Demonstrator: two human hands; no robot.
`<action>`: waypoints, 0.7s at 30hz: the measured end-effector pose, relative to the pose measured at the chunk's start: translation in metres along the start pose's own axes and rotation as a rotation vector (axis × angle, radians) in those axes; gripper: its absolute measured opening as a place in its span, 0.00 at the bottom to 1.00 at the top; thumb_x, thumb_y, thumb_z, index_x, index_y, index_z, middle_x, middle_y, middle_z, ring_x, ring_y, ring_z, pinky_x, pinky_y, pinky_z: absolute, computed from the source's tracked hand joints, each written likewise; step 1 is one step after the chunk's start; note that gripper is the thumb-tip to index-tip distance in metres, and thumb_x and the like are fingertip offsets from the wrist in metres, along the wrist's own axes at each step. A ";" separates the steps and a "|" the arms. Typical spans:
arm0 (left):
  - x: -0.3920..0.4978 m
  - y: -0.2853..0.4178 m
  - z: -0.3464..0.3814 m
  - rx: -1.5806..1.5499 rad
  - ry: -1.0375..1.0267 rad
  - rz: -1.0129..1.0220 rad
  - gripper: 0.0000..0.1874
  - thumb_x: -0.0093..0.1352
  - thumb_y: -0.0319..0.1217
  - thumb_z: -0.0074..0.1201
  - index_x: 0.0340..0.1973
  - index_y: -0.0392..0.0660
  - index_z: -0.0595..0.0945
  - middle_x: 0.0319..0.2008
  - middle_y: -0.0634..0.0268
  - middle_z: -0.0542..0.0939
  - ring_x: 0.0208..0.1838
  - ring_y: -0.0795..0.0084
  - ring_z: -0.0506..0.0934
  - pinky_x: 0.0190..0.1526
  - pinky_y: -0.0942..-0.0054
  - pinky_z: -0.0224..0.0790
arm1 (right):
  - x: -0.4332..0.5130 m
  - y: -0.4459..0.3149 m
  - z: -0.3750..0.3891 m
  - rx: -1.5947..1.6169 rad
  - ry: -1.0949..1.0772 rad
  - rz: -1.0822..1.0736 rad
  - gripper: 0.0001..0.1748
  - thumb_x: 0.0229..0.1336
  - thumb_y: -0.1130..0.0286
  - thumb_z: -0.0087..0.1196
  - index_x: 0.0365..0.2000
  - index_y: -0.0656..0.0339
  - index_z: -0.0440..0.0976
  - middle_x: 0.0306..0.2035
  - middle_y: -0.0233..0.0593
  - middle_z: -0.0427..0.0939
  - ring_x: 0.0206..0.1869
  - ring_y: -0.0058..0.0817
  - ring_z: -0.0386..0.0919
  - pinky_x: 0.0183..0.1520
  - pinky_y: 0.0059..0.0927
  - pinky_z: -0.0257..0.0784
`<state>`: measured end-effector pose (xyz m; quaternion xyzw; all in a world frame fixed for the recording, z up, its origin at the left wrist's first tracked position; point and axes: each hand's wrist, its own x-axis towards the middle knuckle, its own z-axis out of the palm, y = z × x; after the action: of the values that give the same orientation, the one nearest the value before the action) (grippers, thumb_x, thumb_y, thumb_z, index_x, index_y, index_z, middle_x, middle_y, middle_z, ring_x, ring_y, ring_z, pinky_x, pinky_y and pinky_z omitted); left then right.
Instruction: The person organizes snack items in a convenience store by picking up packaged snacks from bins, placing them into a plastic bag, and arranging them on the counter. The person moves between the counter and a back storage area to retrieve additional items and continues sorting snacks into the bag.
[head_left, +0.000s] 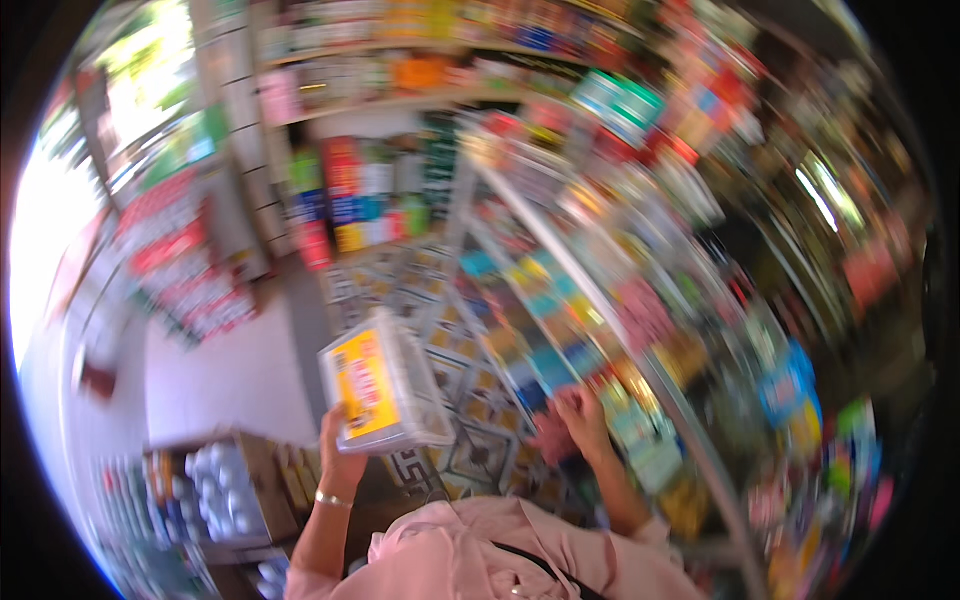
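Note:
A clear plastic box (424, 405) with a yellow label bearing writing is gripped at its near end by my left hand (343, 446), which has a bracelet at the wrist. The box is tilted above the patterned tile floor (480, 450). My right hand (581, 420) is raised in front of the glass display case (585, 281), its fingers bent. A dark pink cloth-like thing (553, 439) hangs just below the fingers, and my right hand seems to hold it; blur hides the exact grip.
The display case, filled with packaged goods, runs along my right. Stocked shelves (405, 49) stand ahead. Red and white stacked packs (187, 255) are at the left. An open cardboard box (262, 487) with white-capped bottles (221, 491) sits at the lower left.

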<state>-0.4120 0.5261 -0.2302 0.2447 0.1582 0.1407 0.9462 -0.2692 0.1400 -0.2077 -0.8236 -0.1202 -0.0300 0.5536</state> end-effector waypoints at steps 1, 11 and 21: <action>-0.006 -0.005 0.010 -0.074 0.012 -0.067 0.20 0.72 0.41 0.52 0.53 0.40 0.75 0.52 0.57 0.80 0.54 0.63 0.78 0.58 0.57 0.71 | -0.002 -0.017 -0.010 0.070 0.085 0.037 0.12 0.59 0.65 0.62 0.35 0.63 0.73 0.29 0.28 0.72 0.33 0.20 0.68 0.38 0.26 0.69; 0.013 -0.150 0.123 0.115 -0.361 -0.800 0.47 0.64 0.64 0.51 0.68 0.45 0.63 0.62 0.25 0.61 0.64 0.29 0.65 0.61 0.35 0.61 | -0.091 -0.088 -0.253 0.418 0.572 0.101 0.18 0.63 0.65 0.57 0.46 0.70 0.75 0.44 0.41 0.81 0.46 0.26 0.79 0.54 0.28 0.72; 0.003 -0.324 0.308 0.158 -0.729 -1.161 0.52 0.63 0.71 0.43 0.71 0.46 0.60 0.65 0.23 0.59 0.67 0.29 0.62 0.67 0.35 0.53 | -0.157 0.087 -0.402 -0.799 0.506 0.455 0.34 0.61 0.53 0.56 0.62 0.62 0.66 0.65 0.52 0.66 0.67 0.50 0.63 0.68 0.47 0.58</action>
<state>-0.2348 0.1255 -0.1395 0.2203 -0.0550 -0.4921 0.8404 -0.3678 -0.2863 -0.1602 -0.9428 0.2198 -0.1505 0.2003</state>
